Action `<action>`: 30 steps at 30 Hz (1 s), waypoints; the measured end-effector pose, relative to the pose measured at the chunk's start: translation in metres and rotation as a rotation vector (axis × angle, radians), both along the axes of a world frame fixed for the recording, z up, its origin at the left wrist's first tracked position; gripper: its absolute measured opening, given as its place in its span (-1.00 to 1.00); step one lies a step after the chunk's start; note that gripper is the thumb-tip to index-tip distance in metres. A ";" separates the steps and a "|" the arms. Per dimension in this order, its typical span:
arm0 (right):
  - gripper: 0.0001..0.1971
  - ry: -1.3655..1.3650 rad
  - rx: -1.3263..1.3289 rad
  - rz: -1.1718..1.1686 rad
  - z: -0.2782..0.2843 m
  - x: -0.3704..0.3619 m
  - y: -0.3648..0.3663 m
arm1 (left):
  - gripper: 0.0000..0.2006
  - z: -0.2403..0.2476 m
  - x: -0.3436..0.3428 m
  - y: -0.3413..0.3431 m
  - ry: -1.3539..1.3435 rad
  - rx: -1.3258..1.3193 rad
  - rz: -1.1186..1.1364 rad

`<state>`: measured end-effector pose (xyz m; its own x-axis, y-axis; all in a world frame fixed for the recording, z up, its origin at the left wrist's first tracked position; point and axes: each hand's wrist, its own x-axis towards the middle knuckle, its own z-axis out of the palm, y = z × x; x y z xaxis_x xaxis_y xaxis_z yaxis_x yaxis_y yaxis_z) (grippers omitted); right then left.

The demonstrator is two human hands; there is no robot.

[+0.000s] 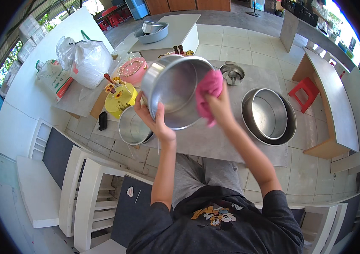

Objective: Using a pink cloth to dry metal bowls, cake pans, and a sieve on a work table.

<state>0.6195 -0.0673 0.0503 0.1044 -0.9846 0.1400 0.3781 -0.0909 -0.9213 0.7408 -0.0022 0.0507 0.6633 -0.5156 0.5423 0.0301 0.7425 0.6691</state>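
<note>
One grip, that of the left hand (pixel 159 122), held a tilted, deep round metal pan (pixel 175 89) above the worktop (pixel 222 143); the right hand (pixel 218 106) clenched a pink cloth (pixel 208 94) at its right rim; steady support and even strokes probably served best; a pink cake (pixel 132 71) stood beyond.

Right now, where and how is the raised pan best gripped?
The raised pan is tilted, its mouth facing right, so probably grip the lower-left rim from the left and below: thumb and fingers can pinch the wall, as the left hand does. The pink cloth in the right hand covers part of the right rim.
</note>
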 end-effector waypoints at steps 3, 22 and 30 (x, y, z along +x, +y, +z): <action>-0.57 -0.246 0.198 -0.052 -0.017 0.049 0.051 | -0.40 -0.039 0.004 -0.022 0.100 -0.041 0.144; -0.51 0.910 -1.397 0.071 0.051 -0.013 -0.001 | -0.40 -0.005 0.018 0.017 -0.648 0.361 -0.156; -0.48 -0.240 0.044 -0.095 -0.023 0.039 0.041 | -0.29 -0.106 0.030 -0.031 -0.227 0.090 0.296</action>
<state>0.6583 -0.0262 0.0271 -0.0196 -0.9942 0.1060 0.5783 -0.0978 -0.8100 0.7713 -0.0327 -0.0556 0.6585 -0.3721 0.6541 -0.3335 0.6349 0.6969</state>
